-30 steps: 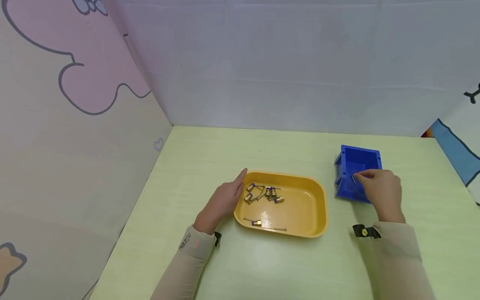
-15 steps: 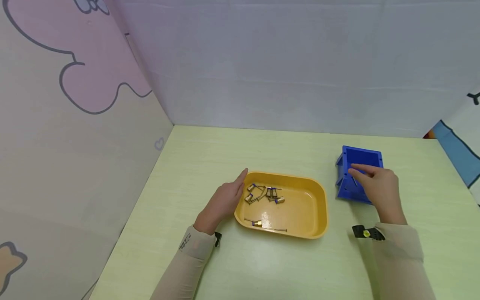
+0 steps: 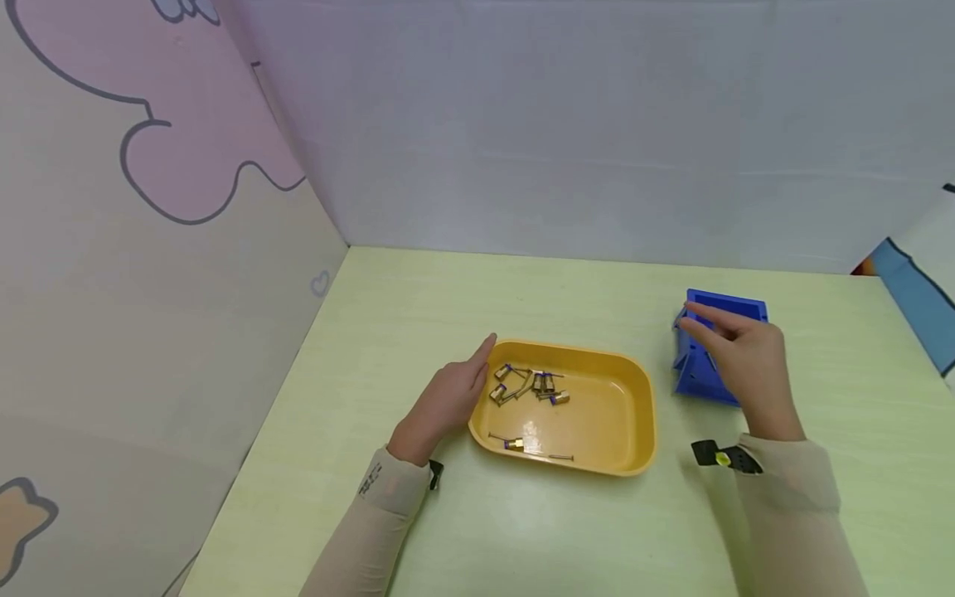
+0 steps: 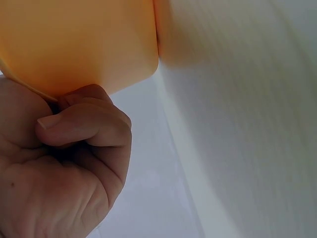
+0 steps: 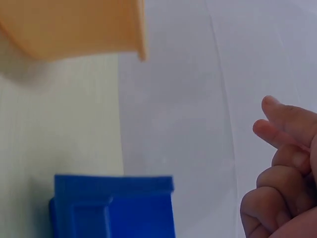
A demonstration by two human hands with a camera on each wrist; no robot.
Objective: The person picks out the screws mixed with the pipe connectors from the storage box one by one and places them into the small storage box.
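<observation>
A yellow tray [image 3: 622, 414] sits mid-table and holds several small brass parts with blue ends [image 3: 530, 385], plus one lone part [image 3: 511, 444] and a thin pin near its front wall. My left hand [image 3: 443, 402] lies along the tray's left rim. In the left wrist view its thumb and curled fingers [image 4: 74, 124] grip the edge of the tray [image 4: 84, 39]. My right hand [image 3: 739, 352] hovers over a blue bin [image 3: 727, 302] at the right, fingers pointing left. In the right wrist view the fingers [image 5: 285, 124] are loosely spread and hold nothing above the bin [image 5: 114, 208].
The green table [image 3: 522, 531] is walled by a pale panel at the back and a cartoon-printed panel [image 3: 149, 249] on the left. A black and yellow strap clip [image 3: 719, 458] sits on my right wrist. The tray's corner [image 5: 74, 25] shows in the right wrist view.
My right hand has risen and moved toward the back of the blue bin; the thin pin it pinched a second ago is no longer in its fingers. The left hand has stayed put.
</observation>
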